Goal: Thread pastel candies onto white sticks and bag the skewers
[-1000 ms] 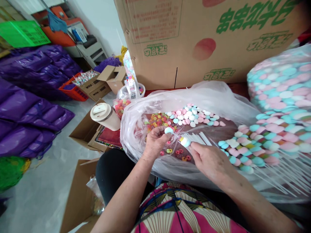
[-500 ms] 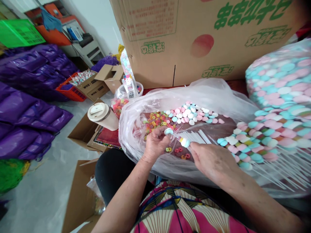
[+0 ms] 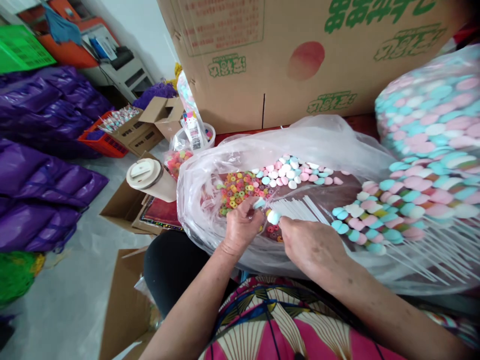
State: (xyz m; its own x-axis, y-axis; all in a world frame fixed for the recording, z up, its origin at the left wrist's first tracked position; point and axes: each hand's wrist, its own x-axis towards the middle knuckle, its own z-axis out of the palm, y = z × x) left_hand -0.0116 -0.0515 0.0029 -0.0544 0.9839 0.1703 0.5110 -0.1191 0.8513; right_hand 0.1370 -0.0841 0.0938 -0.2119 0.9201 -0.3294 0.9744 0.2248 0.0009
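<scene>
My left hand (image 3: 242, 229) is closed, pinching a pale blue-and-white marshmallow (image 3: 258, 202) between thumb and fingers. Just to its right, my right hand (image 3: 313, 247) grips a candy skewer, whose stick is mostly hidden in the fist. A white-and-blue marshmallow (image 3: 274, 217) with a yellowish piece beyond it shows at the skewer's end, pointing toward my left hand. Past both hands lie fruit-coloured ring candies (image 3: 240, 189), loose pastel marshmallows (image 3: 288, 174) and a bundle of white sticks (image 3: 296, 210). Filled candy skewers (image 3: 408, 200) are piled right of my right hand.
Clear plastic sheeting (image 3: 195, 200) surrounds the candy. A large cardboard box (image 3: 277, 65) stands behind, with a bulging marshmallow bag (image 3: 431, 110) at right. Leftward are a lidded cup (image 3: 152, 180), an open carton (image 3: 123, 300) beside my leg, and purple bags (image 3: 41, 195).
My right hand with the skewer has moved left, closer to the marshmallow in my left hand. Both hands keep their hold. The whole view has shifted slightly.
</scene>
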